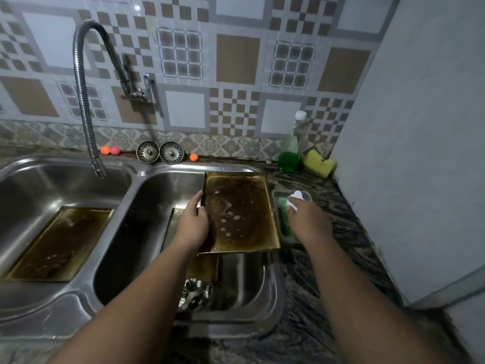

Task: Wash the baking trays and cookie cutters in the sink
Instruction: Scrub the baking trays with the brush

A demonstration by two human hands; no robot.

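Observation:
My left hand [194,222] grips the left rim of a greasy, browned baking tray [241,211], held tilted over the right basin of the steel sink [136,185]. A second tray [181,227] lies under it in that basin, mostly hidden. Metal cookie cutters [195,292] lie in the same basin near its front. A third dirty tray [63,243] rests flat in the left basin. My right hand [304,219] holds a white sponge [295,199] over a small clear container [284,222] with green liquid on the counter.
A flexible metal faucet [86,101] arches over the divider between basins. Two sink strainers [160,152] and small orange and pink balls [110,151] sit on the back ledge. A bottle of green dish soap [290,151] and a yellow sponge [319,160] stand at the back right. A wall [420,153] bounds the counter's right side.

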